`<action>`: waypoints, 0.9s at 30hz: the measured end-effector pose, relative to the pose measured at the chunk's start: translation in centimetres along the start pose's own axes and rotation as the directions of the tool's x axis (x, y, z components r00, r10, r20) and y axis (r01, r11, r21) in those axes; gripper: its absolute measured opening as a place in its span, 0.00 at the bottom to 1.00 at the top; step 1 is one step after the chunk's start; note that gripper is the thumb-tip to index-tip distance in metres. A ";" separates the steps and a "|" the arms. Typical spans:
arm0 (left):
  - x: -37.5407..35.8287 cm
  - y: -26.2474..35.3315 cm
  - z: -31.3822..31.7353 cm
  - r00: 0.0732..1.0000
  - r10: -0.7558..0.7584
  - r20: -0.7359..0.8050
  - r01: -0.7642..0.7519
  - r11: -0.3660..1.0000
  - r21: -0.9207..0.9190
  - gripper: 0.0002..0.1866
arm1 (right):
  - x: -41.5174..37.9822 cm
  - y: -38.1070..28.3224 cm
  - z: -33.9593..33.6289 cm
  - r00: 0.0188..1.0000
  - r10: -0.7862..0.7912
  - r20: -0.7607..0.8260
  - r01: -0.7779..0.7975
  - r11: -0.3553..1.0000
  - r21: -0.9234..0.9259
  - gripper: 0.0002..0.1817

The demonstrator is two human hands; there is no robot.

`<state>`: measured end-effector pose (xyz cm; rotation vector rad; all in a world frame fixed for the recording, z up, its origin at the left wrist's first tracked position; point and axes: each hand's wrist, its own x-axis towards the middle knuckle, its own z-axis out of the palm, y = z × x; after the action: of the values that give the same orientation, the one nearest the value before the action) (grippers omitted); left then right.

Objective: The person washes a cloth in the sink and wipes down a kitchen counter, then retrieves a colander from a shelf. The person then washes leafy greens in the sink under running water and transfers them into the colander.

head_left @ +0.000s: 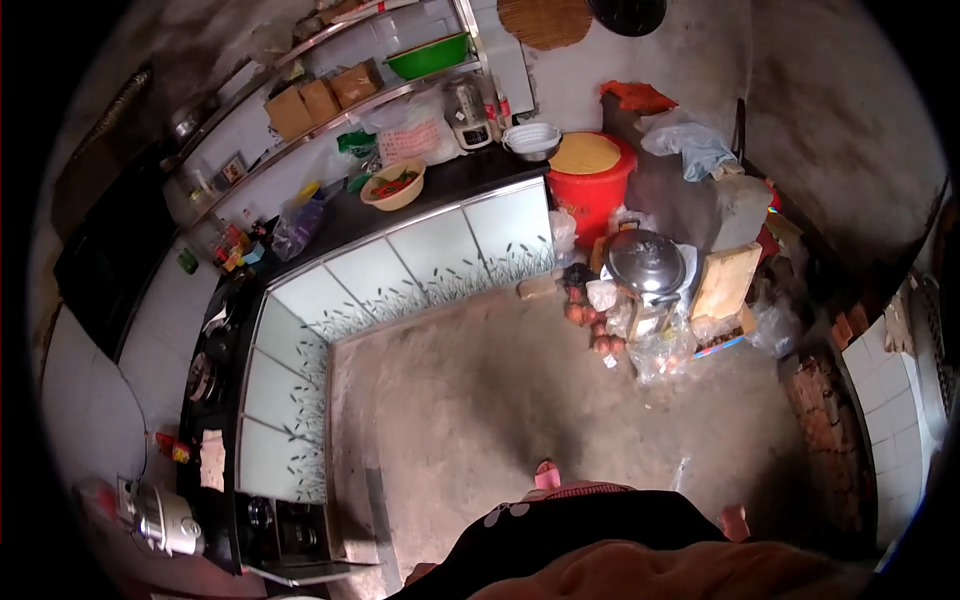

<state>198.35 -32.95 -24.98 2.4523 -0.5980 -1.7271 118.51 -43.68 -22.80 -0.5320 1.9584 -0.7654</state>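
Note:
Neither of my hands shows clearly. At the bottom edge are my black garment (pixel 560 540) and, nearer the camera, a blurred brownish folded surface (pixel 660 572) that I cannot identify. Left of the garment, a small bare patch (pixel 420 572) is cut off by the frame, with no fingers visible. A pink slipper (pixel 547 475) and a second pink one (pixel 734 522) show on the floor beneath me. Nearest on the lower left, a cabinet door (pixel 310 575) stands open below the black counter.
A cream bowl (pixel 412 197) of red and green vegetables stands on the black counter (pixel 340 222). A rice cooker (pixel 168 520) sits at lower left. A red bucket (pixel 585 200), lidded pot (pixel 645 262), wooden board (pixel 724 283) and plastic bags crowd the back right.

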 end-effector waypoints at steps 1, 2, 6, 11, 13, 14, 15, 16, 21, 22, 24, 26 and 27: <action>1.1 1.7 -1.0 1.000 0.006 -0.005 -0.006 1.000 -0.011 0.08 | 0.4 0.2 0.8 0.985 -0.146 0.093 0.161 0.972 -0.171 0.12; 2.2 3.8 -2.3 1.000 0.015 -0.011 -0.015 1.000 -0.021 0.08 | 0.8 1.3 1.4 0.942 -0.262 0.211 0.320 0.892 -0.320 0.12; 7.2 14.2 -8.0 0.994 0.098 -0.040 -0.102 0.990 -0.096 0.09 | 0.9 -2.2 6.2 0.642 -0.570 0.512 0.766 0.451 -0.458 0.16; 5.1 32.2 -14.3 0.991 0.071 -0.113 -0.113 0.893 -0.435 0.10 | 1.4 -17.5 15.8 0.949 -0.019 0.316 -0.101 0.928 0.358 0.22; 6.1 34.8 -16.3 0.982 0.191 -0.008 -0.138 0.682 -0.718 0.14 | 3.9 -21.3 18.6 0.960 -0.019 0.278 0.047 0.995 -0.093 0.22; 7.1 35.9 -17.0 0.965 0.262 0.026 -0.125 0.539 -0.833 0.16 | 6.0 -23.1 20.0 0.951 -0.100 0.291 0.261 0.762 -0.592 0.22; 9.7 35.8 -17.8 0.975 0.209 0.082 -0.051 0.564 -0.824 0.16 | 8.3 -24.2 21.6 0.925 -0.160 0.346 0.377 0.263 -0.888 0.22; 11.4 35.4 -17.7 0.990 0.141 0.027 -0.068 0.624 -0.778 0.15 | 10.8 -24.4 23.1 0.908 -0.205 0.367 0.418 0.358 -0.835 0.22; 17.4 32.8 -16.7 0.935 -0.140 -0.327 -0.032 0.883 -0.468 0.10 | 23.7 -28.1 30.3 0.736 -0.390 0.553 0.676 0.456 -0.578 0.15; 20.0 30.2 -17.2 0.950 -0.147 -0.276 -0.019 0.855 -0.518 0.11 | 25.3 -31.0 32.9 0.723 -0.485 0.492 0.675 0.343 -0.653 0.13; 20.6 28.3 -17.8 0.963 -0.154 -0.223 0.004 0.830 -0.558 0.12 | 24.2 -40.3 35.9 0.732 -0.550 0.402 0.673 0.490 -0.554 0.12; 18.1 28.9 -18.1 0.966 -0.165 -0.202 0.020 0.819 -0.573 0.13 | 28.8 -45.5 39.9 0.648 -0.686 0.329 0.751 0.505 -0.426 0.12; 16.9 29.5 -18.3 0.967 -0.170 -0.191 0.024 0.805 -0.593 0.14 | 31.3 -48.9 41.8 0.610 -0.694 0.383 0.776 0.422 -0.470 0.12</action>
<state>212.19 -69.00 -24.93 2.1964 0.0962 -1.3390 143.36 -110.80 -23.02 -1.9093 1.7608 -0.5539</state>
